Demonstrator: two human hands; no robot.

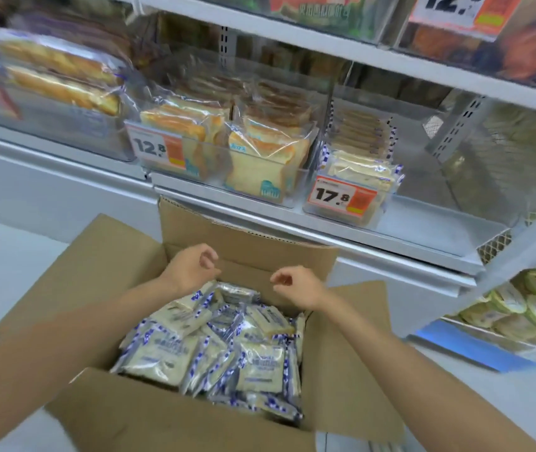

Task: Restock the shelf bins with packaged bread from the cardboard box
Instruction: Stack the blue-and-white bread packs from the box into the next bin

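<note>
Forearms extended from the lower edge over an open cardboard box (129,419), flaps folded outward, loosely heaped with packaged bread (260,363) in blue-checked wrappers. Left hand (194,265) and right hand (296,287) apart, poised above the far end of the heap, fingers loosely curled, holding nothing.

Straight ahead on the shelf (423,236), a clear bin (382,208) with a 17.8 price tag (341,194), holding matching packets (361,171) stood on edge in a row. Fill level behind the tag hard to judge. To its left, sliced loaves (260,164) in a separate bin.

Probable step: picking packets from the box.

- Take only from the top of the heap, so as not to drag neighbours out.
- Grip across the flat faces, not the crimped ends: soft bread, likely to dent under a pinch.
- Gather a few aligned the same way, to match the row.
- Lift clear of the far flap before swinging toward the bin.
- Feed upright behind the tag, without crowding or knocking it.
</note>
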